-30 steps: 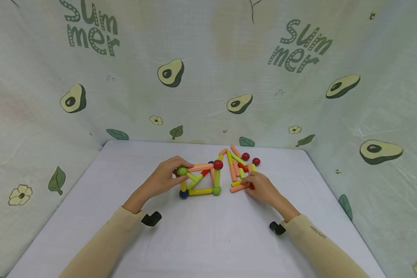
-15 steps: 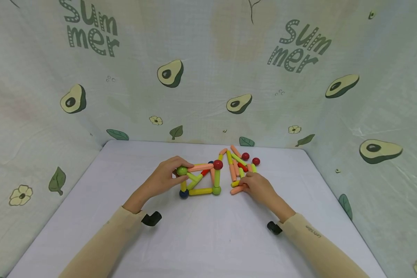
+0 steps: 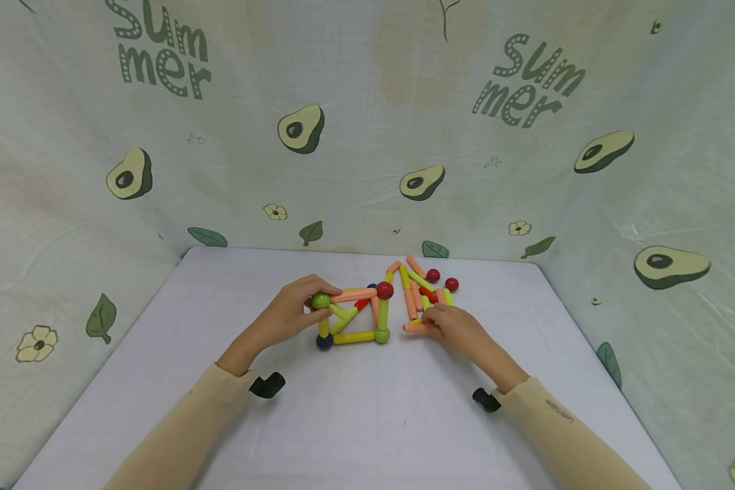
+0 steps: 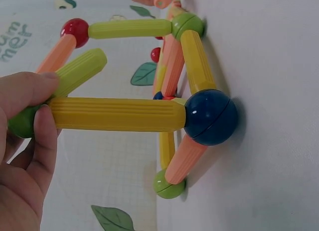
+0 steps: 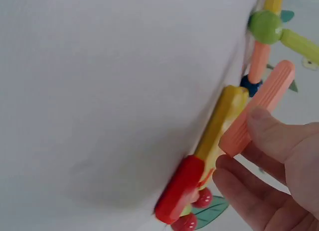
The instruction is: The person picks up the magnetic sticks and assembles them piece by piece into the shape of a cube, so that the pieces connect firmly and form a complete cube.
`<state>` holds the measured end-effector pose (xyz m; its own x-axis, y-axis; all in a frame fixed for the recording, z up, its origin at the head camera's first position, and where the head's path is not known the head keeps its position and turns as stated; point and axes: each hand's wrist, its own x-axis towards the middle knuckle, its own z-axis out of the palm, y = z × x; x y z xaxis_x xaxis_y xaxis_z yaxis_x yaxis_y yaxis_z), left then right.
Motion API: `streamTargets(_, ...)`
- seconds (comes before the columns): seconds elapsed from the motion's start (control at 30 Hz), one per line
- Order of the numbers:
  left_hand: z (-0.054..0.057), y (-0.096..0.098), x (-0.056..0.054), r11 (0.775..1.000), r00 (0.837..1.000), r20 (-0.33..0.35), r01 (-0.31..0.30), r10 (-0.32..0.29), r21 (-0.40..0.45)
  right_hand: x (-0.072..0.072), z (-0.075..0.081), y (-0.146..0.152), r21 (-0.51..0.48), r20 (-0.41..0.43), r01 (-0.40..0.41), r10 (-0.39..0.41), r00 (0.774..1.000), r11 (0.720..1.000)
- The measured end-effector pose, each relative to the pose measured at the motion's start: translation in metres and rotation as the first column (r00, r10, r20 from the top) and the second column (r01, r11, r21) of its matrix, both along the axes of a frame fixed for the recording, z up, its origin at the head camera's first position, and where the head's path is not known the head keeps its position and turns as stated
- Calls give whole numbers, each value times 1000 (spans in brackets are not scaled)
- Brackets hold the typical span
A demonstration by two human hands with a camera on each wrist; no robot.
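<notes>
A frame of ridged rods and balls stands left of the table's middle. My left hand [image 3: 292,312] grips the green ball [image 3: 320,301] at its upper left corner. From that ball a yellow rod [image 4: 119,114] runs down to a dark blue ball [image 4: 211,117] on the table. A red ball [image 3: 384,290] tops the upper right corner, above a light green rod [image 3: 382,315]. Between thumb and fingers, my right hand [image 3: 456,330] pinches an orange-pink rod [image 5: 259,106], lifted at a slant. Close below it lie a yellow rod [image 5: 219,119] and a red rod [image 5: 180,188].
Several loose rods [image 3: 410,303] in orange-pink, yellow, green and red lie in a pile behind my right hand. Two red balls [image 3: 451,284] sit at the pile's far right. A patterned cloth [image 3: 355,136] hangs behind the white table [image 3: 367,422].
My right hand has picked up the orange-pink rod, which is now raised and partly covers the yellow rod. The left hand and the frame have stayed put.
</notes>
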<state>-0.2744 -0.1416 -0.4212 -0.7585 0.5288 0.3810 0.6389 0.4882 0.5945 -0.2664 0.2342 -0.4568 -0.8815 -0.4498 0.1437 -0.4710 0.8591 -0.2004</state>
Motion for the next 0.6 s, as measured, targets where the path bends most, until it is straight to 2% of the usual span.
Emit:
streamTargets(0.13, 0, 0, 0, 1000, 1000, 13, 1, -1, 4, 10, 7, -10, -99, 4, -56, 57, 998, 993)
streamTargets(0.27, 2, -1, 0, 1000, 1000, 23, -9, 9, 3, 22, 13, -32, -222, -7, -131, 132, 991, 966)
streamTargets(0.43, 3, -1, 1, 1000, 1000, 17, -15, 15, -1, 25, 11, -65, -278, -74, -161, 146, 986, 947)
streamTargets(0.6, 2, 0, 1, 1000, 1000, 14, 6, -6, 4, 24, 9, -82, -312, -104, -146, 119, 988, 939)
